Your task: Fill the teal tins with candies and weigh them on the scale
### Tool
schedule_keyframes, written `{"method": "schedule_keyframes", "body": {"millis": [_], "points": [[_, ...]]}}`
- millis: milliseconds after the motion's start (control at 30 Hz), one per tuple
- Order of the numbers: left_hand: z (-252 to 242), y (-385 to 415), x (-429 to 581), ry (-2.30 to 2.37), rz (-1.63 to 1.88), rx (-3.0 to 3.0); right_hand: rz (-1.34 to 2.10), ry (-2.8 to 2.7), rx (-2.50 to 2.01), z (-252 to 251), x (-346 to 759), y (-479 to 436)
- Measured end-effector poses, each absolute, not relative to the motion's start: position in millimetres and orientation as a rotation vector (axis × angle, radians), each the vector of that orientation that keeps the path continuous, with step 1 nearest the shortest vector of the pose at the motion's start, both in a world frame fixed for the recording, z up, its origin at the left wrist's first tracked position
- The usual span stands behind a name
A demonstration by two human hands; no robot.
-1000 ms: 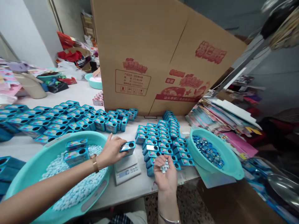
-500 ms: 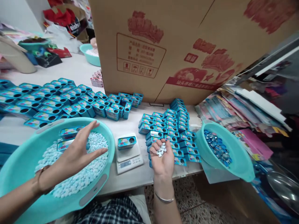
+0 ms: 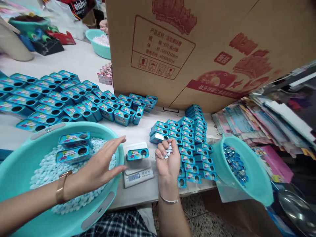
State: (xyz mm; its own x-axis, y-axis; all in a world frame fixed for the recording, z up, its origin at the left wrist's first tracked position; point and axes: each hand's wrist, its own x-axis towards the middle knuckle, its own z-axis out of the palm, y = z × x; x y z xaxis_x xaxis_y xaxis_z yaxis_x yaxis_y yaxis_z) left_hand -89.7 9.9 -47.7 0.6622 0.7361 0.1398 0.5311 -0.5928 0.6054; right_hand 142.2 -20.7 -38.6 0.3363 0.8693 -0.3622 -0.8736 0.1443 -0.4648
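Note:
My left hand (image 3: 103,163) hovers flat and open over the right rim of a large teal basin (image 3: 24,219) filled with pale blue candies (image 3: 49,171). Two blue tins (image 3: 72,146) lie on the candies. My right hand (image 3: 167,158) is cupped, fingers curled round a handful of candies (image 3: 168,150). Between my hands a small white scale (image 3: 137,171) carries one blue tin (image 3: 137,153) with a round hole in its lid.
Rows of blue tins (image 3: 59,102) cover the table on the left; a second block of tins (image 3: 187,138) lies right of the scale. A smaller teal basin (image 3: 256,184) of blue caps hangs over the table's edge. A big cardboard box (image 3: 197,49) stands behind. Another person's hand (image 3: 104,24) is at the far basin.
My left hand set the tin on the scale, let go and drew back open over the basin. My right hand closed its fingers on the candies and moved up toward the scale.

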Motion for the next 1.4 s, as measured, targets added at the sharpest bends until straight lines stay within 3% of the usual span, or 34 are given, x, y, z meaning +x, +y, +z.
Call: {"method": "schedule_keyframes", "body": {"millis": [400, 633, 767, 1400], "points": [[-69.8, 22.0, -37.1, 0.927, 0.281, 2.552, 1.105, 0.259, -0.647, -61.1, 143.9, -33.7], [-9.3, 9.9, -14.9, 0.681, 0.534, 2.452, 1.048, 0.378, -0.645, -75.3, 143.3, -52.4], [15.1, 9.3, 6.6, 0.577, 0.329, 2.765, 1.112, 0.401, -0.515, -78.3, 135.3, -45.6], [29.5, 9.1, 9.1, 0.739, 0.246, 2.818, 1.102, 0.388, -0.444, -63.3, 134.0, -36.8]]}}
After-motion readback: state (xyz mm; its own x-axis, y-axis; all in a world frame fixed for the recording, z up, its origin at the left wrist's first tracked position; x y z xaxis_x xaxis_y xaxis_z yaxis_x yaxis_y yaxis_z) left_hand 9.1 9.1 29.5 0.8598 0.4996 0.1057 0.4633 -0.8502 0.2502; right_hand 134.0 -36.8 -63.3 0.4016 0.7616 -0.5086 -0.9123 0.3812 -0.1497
